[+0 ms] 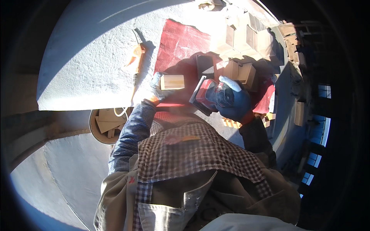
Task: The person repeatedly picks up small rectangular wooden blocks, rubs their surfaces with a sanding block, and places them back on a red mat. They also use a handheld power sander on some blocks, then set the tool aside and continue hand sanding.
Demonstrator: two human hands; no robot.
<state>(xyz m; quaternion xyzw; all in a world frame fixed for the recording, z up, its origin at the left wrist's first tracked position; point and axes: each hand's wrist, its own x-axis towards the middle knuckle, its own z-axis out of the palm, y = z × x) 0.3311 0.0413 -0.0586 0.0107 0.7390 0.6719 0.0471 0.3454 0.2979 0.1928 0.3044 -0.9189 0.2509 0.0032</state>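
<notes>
Wooden block [172, 82] held by left hand [154, 91].

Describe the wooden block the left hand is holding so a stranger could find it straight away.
On the pale table lies a red sheet. At its near edge the gloved left hand steadies a small wooden block. It lies alone beside the sander, unlike the stacked blocks beyond.

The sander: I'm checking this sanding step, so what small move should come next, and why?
Probably lower the sander onto the wooden block. The gloved right hand holds it tilted just right of the block, while the left hand steadies the block on the red sheet.
</notes>
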